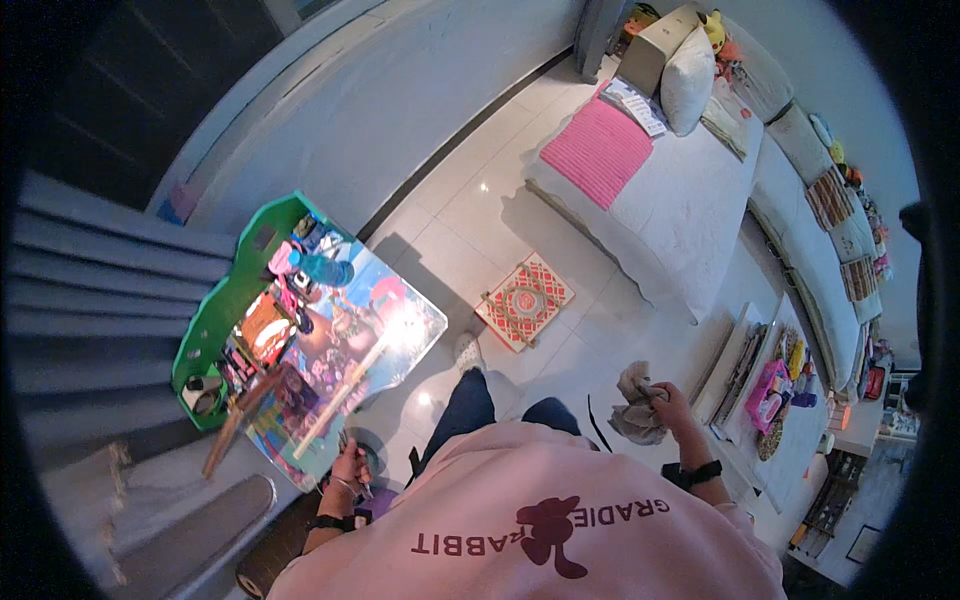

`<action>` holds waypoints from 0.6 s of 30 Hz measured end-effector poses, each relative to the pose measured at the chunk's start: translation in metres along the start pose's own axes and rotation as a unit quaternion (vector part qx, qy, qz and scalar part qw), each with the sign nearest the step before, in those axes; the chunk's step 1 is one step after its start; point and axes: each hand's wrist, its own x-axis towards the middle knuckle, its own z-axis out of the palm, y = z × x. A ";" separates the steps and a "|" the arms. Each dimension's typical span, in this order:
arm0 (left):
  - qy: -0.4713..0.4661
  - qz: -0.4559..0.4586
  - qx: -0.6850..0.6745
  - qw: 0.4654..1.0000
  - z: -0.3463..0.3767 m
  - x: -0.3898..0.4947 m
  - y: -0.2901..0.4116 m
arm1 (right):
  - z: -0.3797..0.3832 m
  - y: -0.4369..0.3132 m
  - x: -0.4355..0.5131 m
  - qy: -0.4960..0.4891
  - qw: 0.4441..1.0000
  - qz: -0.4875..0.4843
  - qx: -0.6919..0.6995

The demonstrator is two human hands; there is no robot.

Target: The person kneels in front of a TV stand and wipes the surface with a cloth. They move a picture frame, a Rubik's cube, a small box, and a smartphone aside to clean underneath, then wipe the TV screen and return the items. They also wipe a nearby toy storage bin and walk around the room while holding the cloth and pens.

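My right hand (pixel 670 405) grips a crumpled grey cloth (pixel 637 409) that hangs beside my body, over the tiled floor. At the lower left, my left hand (pixel 352 466) has curled fingers by the near edge of a small desk (pixel 420 300) with a printed top and a green raised rim. Something thin and metallic shows at those fingers, too small to name. On the desk lie a long pale wooden stick (pixel 337 401), a teal bottle (pixel 322 268), a pink item and an orange-brown box (pixel 264 328). A brown wooden piece (pixel 244 420) crosses the desk's left edge.
A red and white patterned box (pixel 525 302) sits on the floor ahead, near my foot. Beyond it stands a covered sofa (pixel 675 202) with a pink towel (pixel 600 154) and cushions. To the right is a low table (pixel 795 442) with a pink basket (pixel 766 396). Grey curtains hang left.
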 end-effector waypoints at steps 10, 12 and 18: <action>-0.034 -0.034 0.039 0.998 0.032 0.013 0.097 | -0.003 -0.059 0.017 0.013 0.999 -0.020 -0.021; -0.040 -0.044 0.012 0.998 0.032 0.010 0.093 | -0.003 -0.073 0.036 -0.003 0.999 -0.029 -0.037; -0.004 -0.041 -0.063 0.997 0.034 -0.001 0.068 | 0.000 -0.143 0.124 -0.031 0.966 -0.158 -0.202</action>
